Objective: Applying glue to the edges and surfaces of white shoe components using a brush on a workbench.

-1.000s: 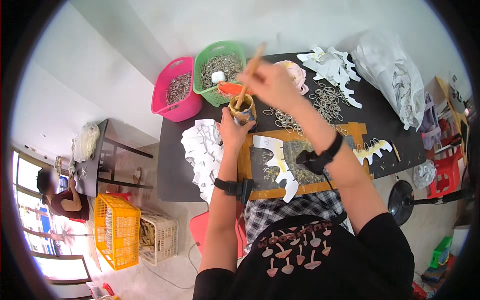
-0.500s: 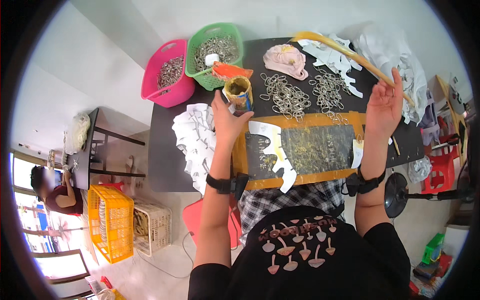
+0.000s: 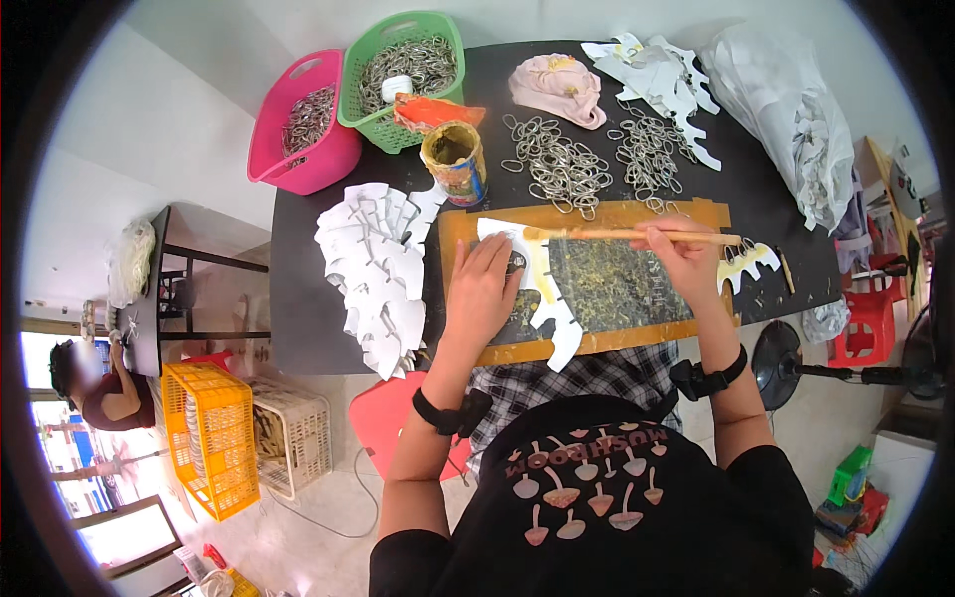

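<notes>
My left hand [image 3: 481,291] lies with fingers stretched out on the left part of a white notched paper piece [image 3: 561,332], on a dark board edged with brown tape [image 3: 617,284]. My right hand [image 3: 684,263] is closed round a long wooden-handled brush [image 3: 597,234]. The brush's yellowish tip touches the top of the paper piece, which carries a yellow smear along its edge. A smeared tin [image 3: 468,179] of brownish paste stands beyond my left hand. Right of the board lies another smeared white piece [image 3: 748,263] with metal rings on it.
Pink [image 3: 328,164] and green [image 3: 398,129] baskets of metal rings stand at the back left. Ring piles [image 3: 557,164], a pink cloth [image 3: 557,88] and a white bag [image 3: 776,109] lie behind the board. Stacked white pieces [image 3: 373,269] sit left. A co-worker [image 3: 124,393] sits far left.
My left hand has left the tin and come down onto the paper piece. My right hand has lowered the brush from above the table's back, bringing its tip to the paper.
</notes>
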The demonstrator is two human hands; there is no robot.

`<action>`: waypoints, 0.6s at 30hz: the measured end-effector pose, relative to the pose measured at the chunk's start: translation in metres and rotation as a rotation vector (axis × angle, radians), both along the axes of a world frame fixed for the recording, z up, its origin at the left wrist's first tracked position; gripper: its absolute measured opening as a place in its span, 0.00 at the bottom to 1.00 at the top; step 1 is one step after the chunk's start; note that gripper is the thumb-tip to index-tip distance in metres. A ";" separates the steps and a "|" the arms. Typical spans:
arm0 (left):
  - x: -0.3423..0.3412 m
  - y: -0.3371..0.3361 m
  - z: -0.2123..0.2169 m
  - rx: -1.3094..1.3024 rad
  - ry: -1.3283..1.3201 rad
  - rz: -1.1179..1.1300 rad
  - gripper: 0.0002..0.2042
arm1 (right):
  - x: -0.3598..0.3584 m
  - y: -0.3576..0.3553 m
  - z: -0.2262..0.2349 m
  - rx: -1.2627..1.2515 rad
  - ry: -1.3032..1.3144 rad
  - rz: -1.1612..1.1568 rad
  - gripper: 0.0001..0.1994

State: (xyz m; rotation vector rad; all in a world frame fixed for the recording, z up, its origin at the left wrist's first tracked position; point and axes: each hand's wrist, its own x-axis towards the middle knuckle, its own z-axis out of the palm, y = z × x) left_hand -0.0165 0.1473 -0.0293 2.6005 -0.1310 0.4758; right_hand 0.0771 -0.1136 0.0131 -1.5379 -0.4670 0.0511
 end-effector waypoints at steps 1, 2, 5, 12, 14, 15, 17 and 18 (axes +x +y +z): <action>0.000 -0.001 -0.001 0.024 0.003 0.001 0.18 | 0.004 -0.006 -0.001 0.002 0.002 0.100 0.06; -0.001 -0.001 0.000 0.048 0.006 0.003 0.18 | 0.008 -0.012 -0.001 0.001 0.004 0.099 0.06; -0.001 -0.001 -0.001 0.033 0.013 0.002 0.19 | 0.016 -0.013 0.005 0.119 0.029 0.107 0.06; -0.003 -0.002 0.000 0.064 0.002 0.009 0.20 | 0.046 -0.017 0.017 0.060 0.098 0.278 0.07; -0.002 -0.003 -0.001 0.061 -0.004 -0.002 0.20 | 0.046 -0.005 0.020 0.073 0.130 0.097 0.08; -0.002 -0.002 -0.001 0.060 -0.003 -0.002 0.20 | 0.047 0.005 0.018 0.038 0.073 0.062 0.08; -0.003 -0.003 -0.001 0.074 -0.006 0.006 0.20 | 0.053 -0.001 0.013 -0.018 0.131 0.145 0.09; -0.003 -0.003 0.000 0.071 -0.005 0.009 0.20 | 0.057 -0.006 0.011 -0.073 0.188 0.228 0.09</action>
